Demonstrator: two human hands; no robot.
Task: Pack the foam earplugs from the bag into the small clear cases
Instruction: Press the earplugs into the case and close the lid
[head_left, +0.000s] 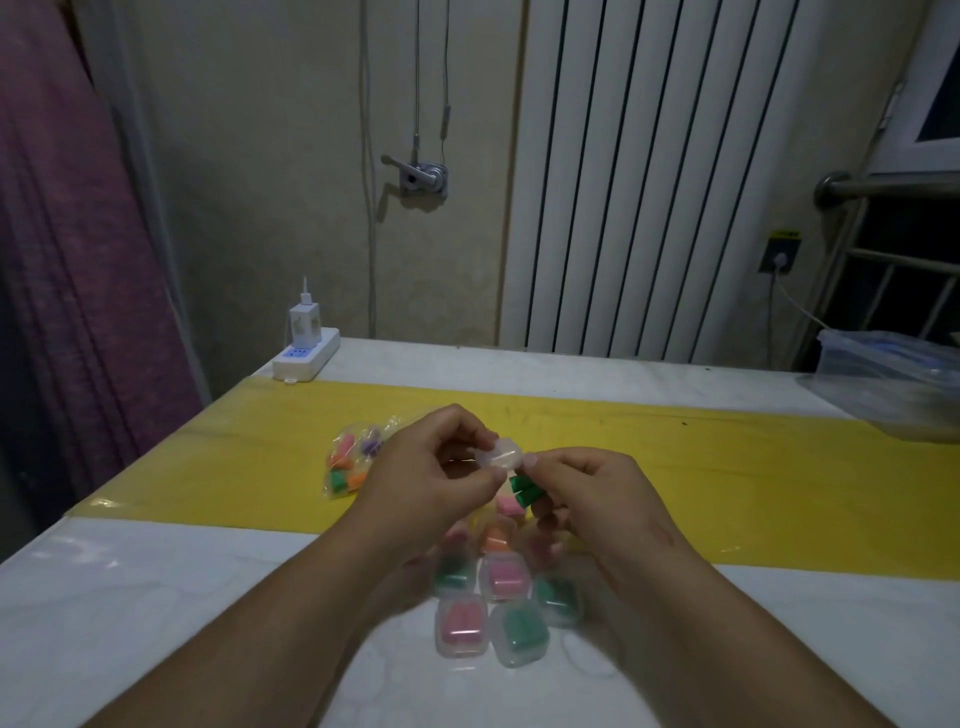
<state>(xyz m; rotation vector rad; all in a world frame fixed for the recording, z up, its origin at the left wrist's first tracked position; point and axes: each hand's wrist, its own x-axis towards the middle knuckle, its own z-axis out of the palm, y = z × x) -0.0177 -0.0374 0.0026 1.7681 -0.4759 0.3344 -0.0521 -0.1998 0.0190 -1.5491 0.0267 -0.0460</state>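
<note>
A small clear case (500, 453) is held up between both hands above the yellow strip. My left hand (428, 467) pinches its left side. My right hand (587, 493) touches its right edge and also grips two green foam earplugs (523, 491) under its fingers. A clear bag of mixed-colour earplugs (350, 462) lies on the yellow strip to the left of my hands. Below my hands sit several filled clear cases, with pink (503, 577), (461, 626) and green (519, 634), (557, 597) plugs inside; some are partly hidden by my forearms.
The white table (156, 597) has a yellow strip (753, 467) across it. A white power strip with a charger (306, 348) sits at the back left corner. A plastic bag and box (893, 379) lie at the right edge. A radiator stands behind.
</note>
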